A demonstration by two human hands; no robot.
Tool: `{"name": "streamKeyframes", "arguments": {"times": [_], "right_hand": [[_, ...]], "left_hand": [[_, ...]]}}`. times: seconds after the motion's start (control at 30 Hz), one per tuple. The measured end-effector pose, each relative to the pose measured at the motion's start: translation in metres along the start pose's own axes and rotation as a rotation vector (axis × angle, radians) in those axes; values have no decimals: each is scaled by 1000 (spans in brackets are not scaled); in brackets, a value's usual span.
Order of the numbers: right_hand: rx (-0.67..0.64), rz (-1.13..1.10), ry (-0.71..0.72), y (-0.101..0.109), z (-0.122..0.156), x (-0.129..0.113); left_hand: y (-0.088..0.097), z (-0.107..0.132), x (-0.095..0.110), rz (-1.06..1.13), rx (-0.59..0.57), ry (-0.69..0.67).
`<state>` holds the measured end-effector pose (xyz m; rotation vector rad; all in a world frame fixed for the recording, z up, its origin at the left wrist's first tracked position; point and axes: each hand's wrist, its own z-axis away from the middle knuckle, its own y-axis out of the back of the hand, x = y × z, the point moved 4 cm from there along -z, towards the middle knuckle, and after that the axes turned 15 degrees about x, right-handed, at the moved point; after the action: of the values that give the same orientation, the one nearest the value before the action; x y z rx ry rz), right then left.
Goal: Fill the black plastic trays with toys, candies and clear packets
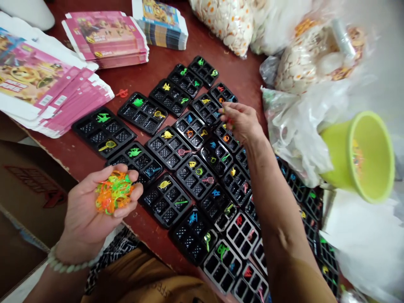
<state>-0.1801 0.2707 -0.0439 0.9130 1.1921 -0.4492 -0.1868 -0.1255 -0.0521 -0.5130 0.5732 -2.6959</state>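
Observation:
My left hand point(94, 206) is cupped palm up near the table's front edge, holding a heap of small orange, green and yellow plastic pieces point(112, 192). My right hand point(240, 121) reaches out over the far black trays with its fingers pinched on a small coloured piece that I cannot make out clearly. Several black compartment trays point(170, 148) lie in rows on the dark red table point(151, 67), each with a few bright toy pieces in its wells.
Stacks of flat pink printed cartons point(47, 84) and a smaller blue stack point(162, 25) lie at the back left. Clear bags of white pieces point(227, 21) sit at the back right. A lime green cup point(362, 155) lies on plastic bags at the right.

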Motion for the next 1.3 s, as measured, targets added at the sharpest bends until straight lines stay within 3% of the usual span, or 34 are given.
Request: {"name": "streamKeyframes", "arguments": {"times": [0.17, 0.27, 0.43, 0.63, 0.83, 0.97, 1.13, 1.3], "right_hand": [[94, 241, 251, -16, -31, 6], [79, 305, 383, -22, -35, 4], [-43, 354, 410, -32, -22, 0], [-30, 376, 450, -33, -17, 1], [-13, 519, 591, -30, -15, 2], [-4, 532, 568, -26, -16, 5], [52, 378, 462, -19, -21, 11], [15, 292, 417, -21, -25, 15]], "left_hand": [[2, 1, 5, 7, 16, -20], [3, 1, 8, 9, 31, -30], [1, -4, 10, 7, 20, -3], [2, -4, 12, 16, 1, -1], [7, -4, 15, 14, 26, -2], [9, -4, 15, 9, 36, -9], [7, -4, 15, 10, 42, -10], [7, -4, 15, 10, 54, -12]]}}
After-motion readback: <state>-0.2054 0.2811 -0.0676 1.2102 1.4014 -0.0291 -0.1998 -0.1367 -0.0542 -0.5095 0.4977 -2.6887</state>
